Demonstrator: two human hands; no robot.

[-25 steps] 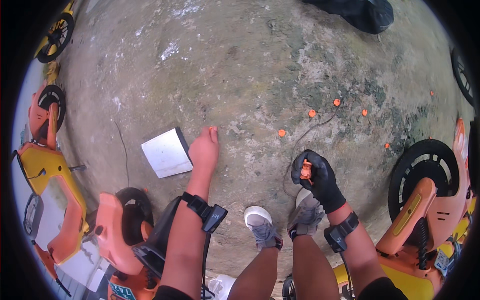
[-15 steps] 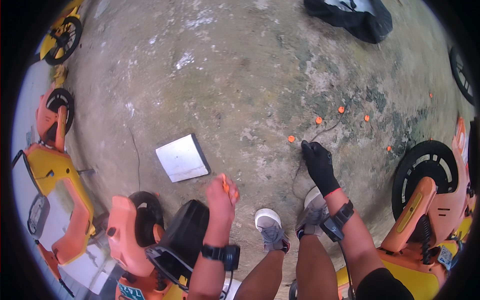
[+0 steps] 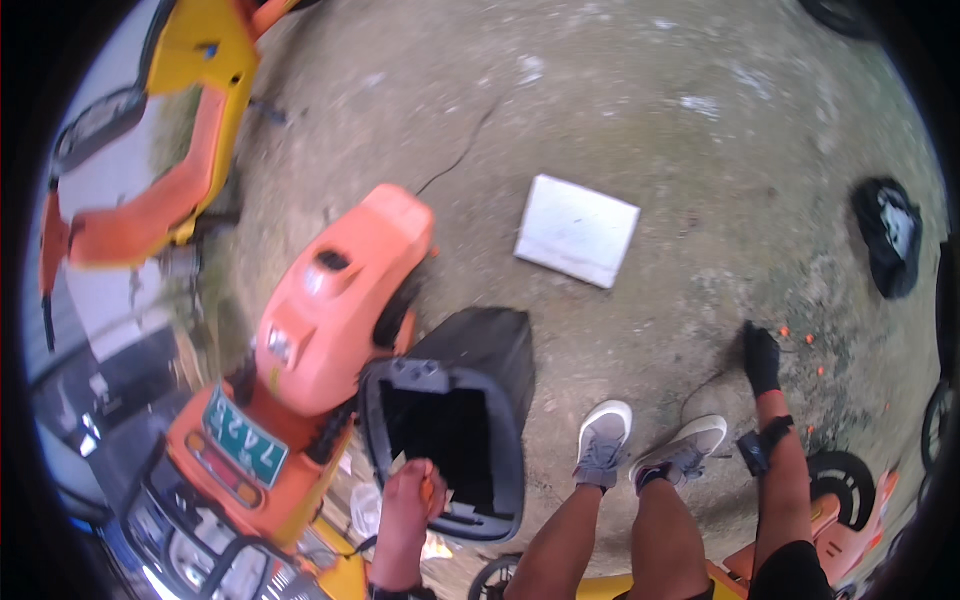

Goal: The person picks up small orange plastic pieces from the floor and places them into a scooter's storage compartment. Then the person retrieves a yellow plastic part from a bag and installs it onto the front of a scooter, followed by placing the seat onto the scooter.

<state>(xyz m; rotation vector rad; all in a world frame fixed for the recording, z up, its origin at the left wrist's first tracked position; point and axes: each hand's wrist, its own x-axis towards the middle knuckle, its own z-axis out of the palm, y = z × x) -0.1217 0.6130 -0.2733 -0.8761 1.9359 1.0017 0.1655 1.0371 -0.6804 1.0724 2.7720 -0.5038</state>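
My left hand (image 3: pixel 408 494), bare, is closed on a small orange piece (image 3: pixel 430 488). It hangs over the near rim of a black open-topped bin (image 3: pixel 512 365), whose dark inside hides its contents. My right hand (image 3: pixel 762 358), in a black glove, is held out to the right with its fingers curled. What those fingers hold, if anything, is too small and blurred to make out. Just beyond it on the ground lie several small orange pieces (image 3: pixel 809 339).
A flat white box (image 3: pixel 578 232) lies on the concrete ahead. An orange scooter (image 3: pixel 340 300) stands left of the bin, another yellow and orange scooter (image 3: pixel 215 130) farther left. A black bag (image 3: pixel 888 240) lies far right. A thin cable (image 3: pixel 470 150) runs along the ground.
The view has swung left, bringing the bin and scooters closer to the middle. My left hand, with the orange piece, has moved from beyond the bin to over its opening.
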